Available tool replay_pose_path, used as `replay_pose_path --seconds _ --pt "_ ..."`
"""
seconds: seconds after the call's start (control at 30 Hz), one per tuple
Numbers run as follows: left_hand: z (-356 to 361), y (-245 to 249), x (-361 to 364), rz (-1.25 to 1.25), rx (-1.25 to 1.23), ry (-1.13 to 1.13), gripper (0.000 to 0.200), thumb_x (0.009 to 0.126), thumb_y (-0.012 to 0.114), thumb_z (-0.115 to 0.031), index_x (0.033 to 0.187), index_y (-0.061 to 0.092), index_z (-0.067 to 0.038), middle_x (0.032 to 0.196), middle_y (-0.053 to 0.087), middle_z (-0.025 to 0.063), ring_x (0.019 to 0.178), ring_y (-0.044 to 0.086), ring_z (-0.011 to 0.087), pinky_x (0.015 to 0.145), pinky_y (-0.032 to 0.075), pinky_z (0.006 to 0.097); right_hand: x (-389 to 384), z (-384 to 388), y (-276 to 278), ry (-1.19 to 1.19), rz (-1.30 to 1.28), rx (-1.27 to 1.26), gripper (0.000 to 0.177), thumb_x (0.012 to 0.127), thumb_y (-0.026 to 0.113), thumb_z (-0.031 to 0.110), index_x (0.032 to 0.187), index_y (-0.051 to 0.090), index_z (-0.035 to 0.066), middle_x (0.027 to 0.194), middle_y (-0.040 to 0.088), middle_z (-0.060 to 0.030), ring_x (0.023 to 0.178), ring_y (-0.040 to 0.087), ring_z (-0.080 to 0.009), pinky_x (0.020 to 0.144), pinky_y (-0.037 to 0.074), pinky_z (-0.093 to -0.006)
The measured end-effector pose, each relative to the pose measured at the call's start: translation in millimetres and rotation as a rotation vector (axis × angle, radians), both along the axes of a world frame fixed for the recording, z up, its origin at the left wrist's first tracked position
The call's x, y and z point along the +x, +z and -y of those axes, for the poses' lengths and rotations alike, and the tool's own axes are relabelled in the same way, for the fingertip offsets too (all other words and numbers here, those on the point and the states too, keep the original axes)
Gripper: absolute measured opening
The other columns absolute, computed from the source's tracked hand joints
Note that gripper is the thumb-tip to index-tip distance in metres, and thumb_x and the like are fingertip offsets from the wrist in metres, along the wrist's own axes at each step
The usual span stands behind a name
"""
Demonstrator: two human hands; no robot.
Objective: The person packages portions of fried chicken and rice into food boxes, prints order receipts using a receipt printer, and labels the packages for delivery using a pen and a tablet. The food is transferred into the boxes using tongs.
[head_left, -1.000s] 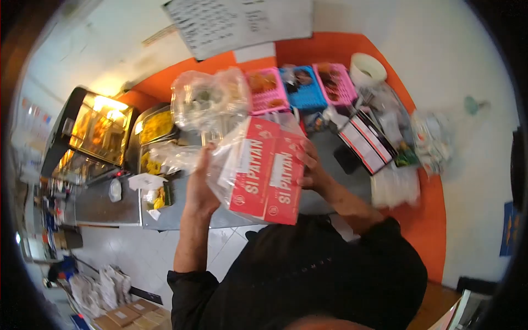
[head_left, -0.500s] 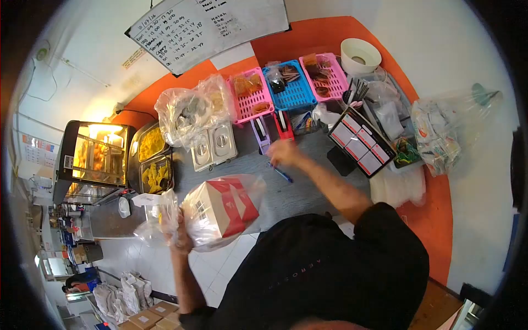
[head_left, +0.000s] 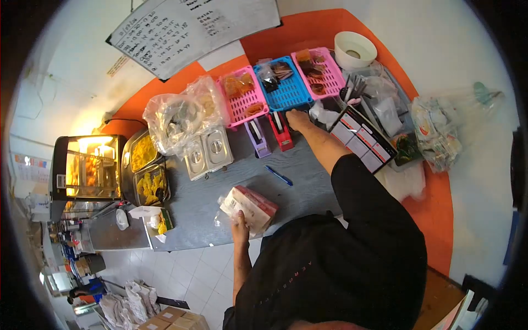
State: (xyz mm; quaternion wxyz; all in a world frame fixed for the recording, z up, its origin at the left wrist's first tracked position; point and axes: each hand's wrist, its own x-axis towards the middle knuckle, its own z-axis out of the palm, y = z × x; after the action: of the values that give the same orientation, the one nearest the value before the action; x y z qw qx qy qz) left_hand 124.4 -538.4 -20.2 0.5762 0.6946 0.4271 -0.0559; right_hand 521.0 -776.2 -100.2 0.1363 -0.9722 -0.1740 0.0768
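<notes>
A cream-and-red cardboard box [head_left: 254, 206] in a clear plastic bag is tilted over the front of the grey counter. My left hand [head_left: 240, 224] is closed on the bag at the box's left side. Across the counter, my right hand [head_left: 297, 120] reaches down just right of the red tape dispenser [head_left: 282, 133], below the blue basket [head_left: 282, 99]. Its fingers are curled together, and their tips are partly hidden. A purple tape dispenser [head_left: 258, 138] stands left of the red one. On the counter between my hands lies a blue pen [head_left: 279, 175].
Two pink baskets [head_left: 242, 98] with sachets flank the blue one. Lidded steel containers [head_left: 209, 152] and trays of yellow food [head_left: 149, 187] stand left, beside a lit display warmer [head_left: 91, 166]. A tablet [head_left: 363, 138] stands right. An open box [head_left: 159, 221] sits at the front left edge.
My left hand has brought the bagged box right and closer to my body. My right hand has moved from in front of the tape dispensers to just right of the red one.
</notes>
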Motion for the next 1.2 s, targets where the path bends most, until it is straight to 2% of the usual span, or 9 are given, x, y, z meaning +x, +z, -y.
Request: replay_pose_path --seconds 0.1,0.3,0.53,0.63,0.83,0.97,1.03,1.13,1.2 --pt "7 -10 -2 0.195 -0.103 -0.023 0.032 0.098 0.052 -0.035 0.098 0.056 -0.004 0.079 0.055 0.0012 0.07 0.05 0.0103 0.061 0.043 0.0278 -3 3 2 0.066 0.072 -0.048 0.014 0.082 0.057 0.01 0.091 0.067 0.006 0.095 0.068 -0.0163 0.095 0.066 -0.035 0.08 0.054 -0.0456" --pt "-11 -13 -1 0.521 0.187 -0.504 0.021 0.097 0.056 -0.024 0.099 0.055 -0.003 0.082 0.057 0.003 0.072 0.054 0.0112 0.064 0.046 0.0262 -15 1 11 -0.042 0.033 -0.015 0.016 0.084 0.054 0.011 0.091 0.067 0.005 0.098 0.068 -0.0172 0.094 0.066 -0.0349 0.078 0.054 -0.0473" --pt "-14 6 7 0.448 0.001 -0.523 0.019 0.094 0.059 -0.016 0.1 0.059 0.003 0.088 0.064 0.0086 0.076 0.064 0.0156 0.067 0.054 0.0289 -27 10 24 -0.066 0.087 0.199 0.017 0.087 0.056 0.018 0.087 0.065 0.003 0.095 0.066 -0.0176 0.089 0.065 -0.037 0.078 0.052 -0.0461" --pt "-25 -7 16 0.481 -0.062 -0.601 0.019 0.093 0.06 -0.014 0.099 0.059 0.004 0.087 0.064 0.0089 0.075 0.064 0.0156 0.067 0.054 0.029 -15 16 -21 -0.049 0.208 0.32 0.021 0.089 0.055 0.019 0.093 0.068 0.002 0.095 0.066 -0.0175 0.093 0.063 -0.0358 0.08 0.051 -0.0436" --pt "-41 -3 29 0.52 -0.044 -0.786 0.02 0.092 0.062 -0.015 0.101 0.062 0.004 0.091 0.065 0.0107 0.079 0.064 0.0167 0.067 0.055 0.031 -53 28 27 -0.157 0.281 0.564 0.019 0.087 0.06 0.016 0.1 0.07 0.006 0.092 0.067 -0.0171 0.083 0.065 -0.0329 0.073 0.051 -0.0389" --pt "-45 7 39 0.768 0.288 -0.969 0.011 0.086 0.065 -0.009 0.088 0.066 0.002 0.08 0.066 0.0132 0.069 0.066 0.024 0.062 0.054 0.032 -99 -1 90 -0.332 0.382 0.779 0.018 0.086 0.062 0.016 0.097 0.069 0.003 0.086 0.068 -0.0162 0.073 0.066 -0.0269 0.067 0.051 -0.0357" --pt "-59 -9 38 0.827 0.557 -1.098 0.009 0.079 0.066 -0.002 0.088 0.069 -0.002 0.074 0.067 0.0133 0.066 0.066 0.0309 0.061 0.053 0.0329 -134 -26 103 -0.128 0.267 1.038 0.016 0.084 0.064 0.015 0.092 0.068 0.001 0.08 0.069 -0.0136 0.068 0.066 -0.0197 0.063 0.051 -0.033" --pt "-49 -4 39 1.01 0.619 -0.925 0.009 0.076 0.067 -0.002 0.085 0.069 -0.002 0.074 0.066 0.0126 0.066 0.066 0.0307 0.061 0.052 0.034 -233 -73 117 0.131 -0.056 0.793 0.018 0.08 0.066 0.019 0.073 0.067 0.003 0.074 0.067 -0.0118 0.067 0.066 -0.0224 0.065 0.053 -0.0353" --pt "-44 8 42 1.007 0.625 -0.895 0.009 0.074 0.068 -0.002 0.084 0.069 -0.002 0.074 0.066 0.0126 0.067 0.066 0.0301 0.061 0.052 0.034 -270 -101 92 0.527 0.066 0.166 0.02 0.08 0.066 0.023 0.078 0.069 0.003 0.081 0.067 -0.0115 0.076 0.066 -0.0267 0.07 0.053 -0.0373"
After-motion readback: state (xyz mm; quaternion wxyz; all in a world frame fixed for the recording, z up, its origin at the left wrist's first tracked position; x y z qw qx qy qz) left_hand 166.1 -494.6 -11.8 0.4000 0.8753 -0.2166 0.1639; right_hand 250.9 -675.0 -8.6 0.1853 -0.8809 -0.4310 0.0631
